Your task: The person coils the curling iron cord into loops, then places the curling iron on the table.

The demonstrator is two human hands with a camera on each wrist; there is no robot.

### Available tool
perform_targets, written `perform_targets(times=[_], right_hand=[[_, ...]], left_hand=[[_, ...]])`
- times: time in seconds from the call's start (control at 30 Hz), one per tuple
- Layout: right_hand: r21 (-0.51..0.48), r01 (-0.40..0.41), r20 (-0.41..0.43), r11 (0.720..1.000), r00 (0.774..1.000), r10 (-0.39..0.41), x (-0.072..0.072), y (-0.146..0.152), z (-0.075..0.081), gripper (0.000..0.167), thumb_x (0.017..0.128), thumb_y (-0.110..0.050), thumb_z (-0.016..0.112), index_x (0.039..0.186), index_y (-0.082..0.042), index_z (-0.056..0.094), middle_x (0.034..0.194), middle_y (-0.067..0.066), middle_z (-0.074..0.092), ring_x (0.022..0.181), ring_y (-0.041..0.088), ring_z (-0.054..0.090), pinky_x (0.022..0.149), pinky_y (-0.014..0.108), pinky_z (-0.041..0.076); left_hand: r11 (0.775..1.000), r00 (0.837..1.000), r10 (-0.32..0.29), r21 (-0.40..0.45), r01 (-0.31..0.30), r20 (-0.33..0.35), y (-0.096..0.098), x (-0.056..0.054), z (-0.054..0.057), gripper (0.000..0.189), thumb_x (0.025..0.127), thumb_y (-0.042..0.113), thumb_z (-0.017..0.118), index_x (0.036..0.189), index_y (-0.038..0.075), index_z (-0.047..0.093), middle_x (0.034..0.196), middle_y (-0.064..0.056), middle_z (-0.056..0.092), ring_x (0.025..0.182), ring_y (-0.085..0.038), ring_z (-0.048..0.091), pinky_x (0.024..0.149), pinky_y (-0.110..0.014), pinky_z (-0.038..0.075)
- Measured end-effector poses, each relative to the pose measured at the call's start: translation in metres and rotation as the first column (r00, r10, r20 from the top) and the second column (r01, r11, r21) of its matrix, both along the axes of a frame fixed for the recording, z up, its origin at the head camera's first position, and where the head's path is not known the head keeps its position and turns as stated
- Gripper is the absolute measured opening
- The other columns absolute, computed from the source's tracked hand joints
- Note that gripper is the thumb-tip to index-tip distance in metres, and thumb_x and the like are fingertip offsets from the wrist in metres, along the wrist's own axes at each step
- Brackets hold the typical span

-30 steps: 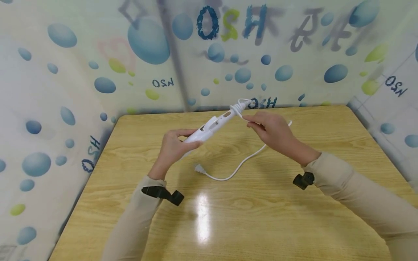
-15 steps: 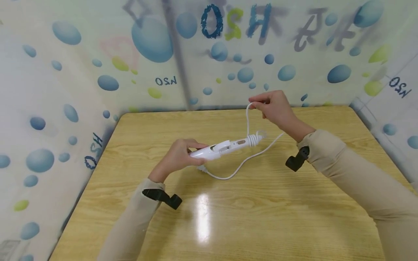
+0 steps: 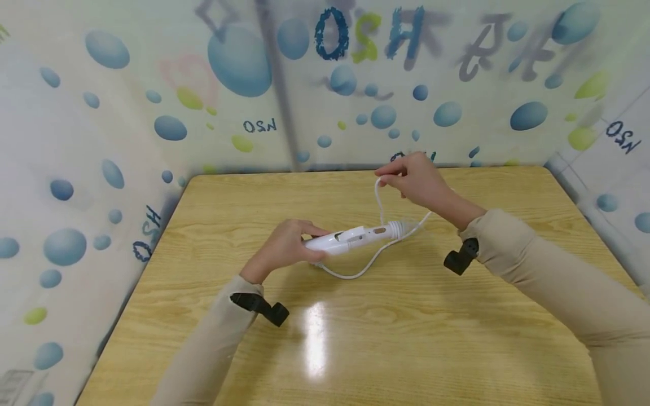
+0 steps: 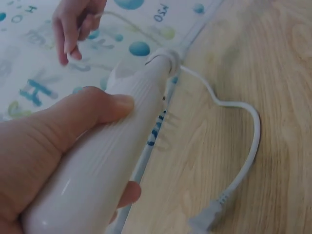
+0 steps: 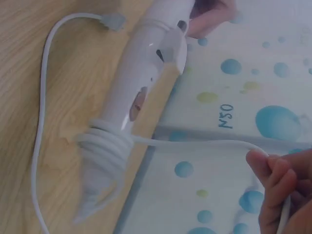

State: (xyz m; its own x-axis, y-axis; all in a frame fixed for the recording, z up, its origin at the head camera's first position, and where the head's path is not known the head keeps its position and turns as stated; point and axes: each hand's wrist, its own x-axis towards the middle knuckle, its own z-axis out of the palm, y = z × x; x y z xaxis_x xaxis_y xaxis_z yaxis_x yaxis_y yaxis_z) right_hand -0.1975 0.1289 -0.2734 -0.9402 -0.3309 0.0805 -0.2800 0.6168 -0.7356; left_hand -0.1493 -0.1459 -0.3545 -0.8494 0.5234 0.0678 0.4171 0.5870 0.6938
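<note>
My left hand (image 3: 286, 248) grips a white hair styling iron (image 3: 337, 242) by its thick end, thumb along one side. It is held above the table, its cord end pointing right. Several turns of white power cord (image 5: 104, 144) are wound around the narrow end. My right hand (image 3: 418, 181) pinches the cord between thumb and fingertips, above and behind that end. From the coils a stretch of cord runs up to those fingers. The loose cord passes below the right hand and curves across the tabletop to a two-prong plug (image 4: 207, 217), mostly hidden behind the iron in the head view.
The wooden table (image 3: 386, 338) reaches back to a wall covering (image 3: 325, 101) printed with blue and green drops. Similar covering hangs at both sides. A black wrist camera (image 3: 261, 309) is strapped to the left sleeve and another (image 3: 462, 257) to the right.
The iron has swung from steeply tilted to nearly level and come lower. My right hand rose with the cord, then came slightly down and left; cord turns lie around the narrow end throughout.
</note>
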Motion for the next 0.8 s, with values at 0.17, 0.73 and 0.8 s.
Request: perform_targets(times=[0.17,0.73,0.8], right_hand=[[-0.003,0.025,-0.067,1.0,0.997,-0.025,0.013,0.015,0.007,0.02,0.089,-0.01,0.06,0.105,-0.004,0.07,0.088,0.011,0.068,0.043,0.017,0.042,0.043,0.025,0.036],[0.15,-0.118,-0.426,0.982,0.888,0.172,0.061,0.008,-0.032,0.023,0.081,0.0,0.066,0.104,-0.002,0.07,0.083,0.007,0.068,0.047,0.005,0.04,0.045,0.025,0.034],[0.092,-0.12,-0.382,0.988,0.912,0.146,0.061,0.009,-0.037,0.028,0.082,0.003,0.064,0.109,-0.001,0.067,0.089,0.009,0.068,0.048,0.006,0.041,0.044,0.024,0.035]], left_hand=[[0.986,0.986,0.157,0.048,-0.16,0.053,-0.012,-0.005,0.0,0.037,0.071,0.022,0.079,0.106,0.012,0.071,0.098,-0.005,0.067,0.071,-0.016,0.059,0.055,-0.028,0.049],[0.916,0.929,0.355,0.16,-0.369,0.109,-0.014,-0.012,0.007,0.042,0.07,0.029,0.08,0.108,0.014,0.07,0.111,-0.009,0.063,0.067,-0.017,0.06,0.053,-0.03,0.048],[0.905,0.922,0.364,0.183,-0.383,0.133,-0.018,-0.013,0.011,0.043,0.071,0.028,0.08,0.109,0.013,0.069,0.112,-0.01,0.062,0.067,-0.018,0.062,0.055,-0.03,0.049]])
